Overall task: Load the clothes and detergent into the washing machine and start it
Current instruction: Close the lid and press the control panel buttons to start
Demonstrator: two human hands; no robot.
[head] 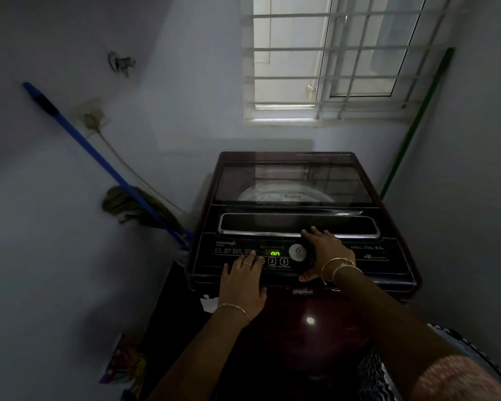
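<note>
Dark maroon top-loading washing machine point(324, 319) is sitting under the barred window point(330, 62), glass lid point(294, 180) lying shut, white drum rim showing through it. Clothes and detergent: cannot tell whether they are inside, glass is reflecting too much.

Black control panel point(388, 256) along the machine's front edge is showing a green lit display point(275, 253) reading "on". Round white dial point(298, 252) sitting just right of the display, numbered buttons 2 and 3 point(278, 261) just below it.

Left hand point(242, 280) is lying flat on the panel left of the display, fingers straight, fingertips touching the panel at the button row; gripping nothing. Right hand point(324, 253) is resting spread just right of the dial, fingers straight and reaching to the chrome-trimmed lid handle point(298, 224), thumb on the panel's front edge; holding nothing.

Blue-handled mop point(104, 163) is leaning on the wall left of the machine. Green pole point(414, 128) is leaning in the corner right of it. Colourful packet point(125, 363) lying on the floor at the machine's lower left.
</note>
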